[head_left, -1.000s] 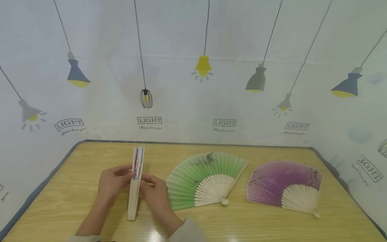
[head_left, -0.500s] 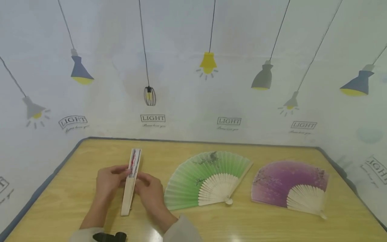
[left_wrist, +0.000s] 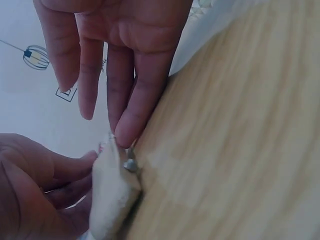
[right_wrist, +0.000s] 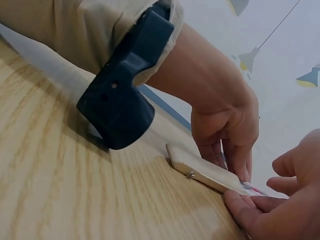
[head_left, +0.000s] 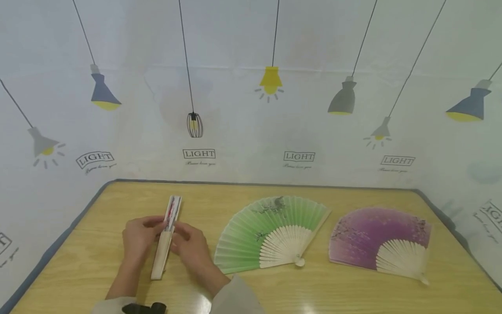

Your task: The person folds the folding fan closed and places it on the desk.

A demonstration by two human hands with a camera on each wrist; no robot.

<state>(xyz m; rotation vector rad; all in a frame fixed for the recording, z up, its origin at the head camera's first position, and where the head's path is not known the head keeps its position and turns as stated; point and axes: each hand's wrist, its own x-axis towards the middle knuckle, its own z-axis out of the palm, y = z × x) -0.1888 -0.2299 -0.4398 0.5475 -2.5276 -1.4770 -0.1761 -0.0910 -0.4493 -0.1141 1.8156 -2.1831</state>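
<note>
A folded hand fan (head_left: 162, 253) with pale ribs and a white leaf patterned in red and dark stands between my two hands. My left hand (head_left: 139, 240) pinches it from the left side, thumb and fingers against the leaf part. From the other side my right hand (head_left: 192, 246) touches the fan's edge with fairly straight fingertips. In the right wrist view the folded fan (right_wrist: 200, 167) lies low at the tabletop, its metal rivet (right_wrist: 190, 175) facing the camera. The left wrist view catches the fan's rivet end (left_wrist: 112, 190) close up, with right-hand fingers (left_wrist: 142, 95) reaching to it.
A spread green fan (head_left: 235, 240) lies right of my hands. Farther right is a spread purple fan (head_left: 357, 240). The wooden table (head_left: 98, 244) meets a white curtain (head_left: 235, 100) printed with lamps. A black wrist device (right_wrist: 120, 95) sits on the left sleeve.
The folded fan has tilted, its near end swinging leftward, and both hands have shifted slightly left with it. The head view has shifted a little. The spread fans stay on the table.
</note>
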